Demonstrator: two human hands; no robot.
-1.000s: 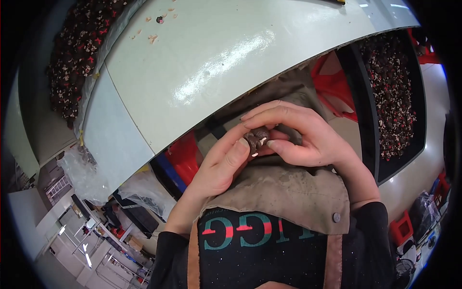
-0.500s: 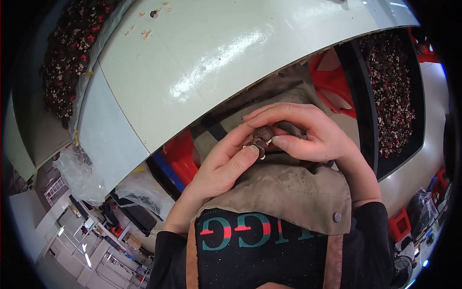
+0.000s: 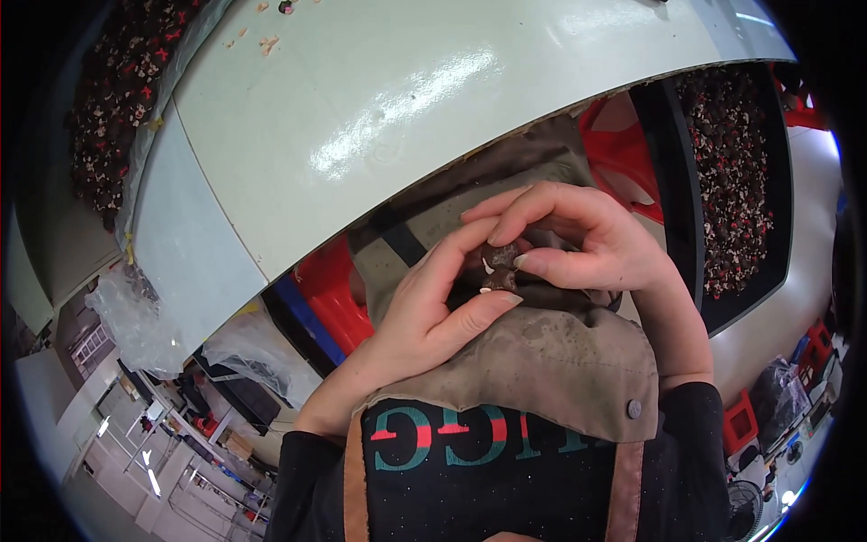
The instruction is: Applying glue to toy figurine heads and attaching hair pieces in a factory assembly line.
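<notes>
In front of my apron (image 3: 533, 361), both hands meet around a small dark brown moulded piece (image 3: 499, 278) with a rounded top and a few pale bits. My left hand (image 3: 433, 303) holds it from the left, thumb below and fingers behind. My right hand (image 3: 587, 244) closes on its upper part, the thumb tip against its right side and the fingers curled over. Fingers partly cover the piece, so its full shape is hidden.
A pale glossy table (image 3: 379, 117) curves across in front, with scraps (image 3: 268, 45) at its far left. A heap of dark pieces (image 3: 135, 99) lies on the left. On the right stands a black bin (image 3: 694, 194) of similar pieces, beside a red stool (image 3: 619, 149).
The piece has been turned and tilted between my fingers. My left thumb has slid right and lower, and my right fingers have curled down over the piece's top.
</notes>
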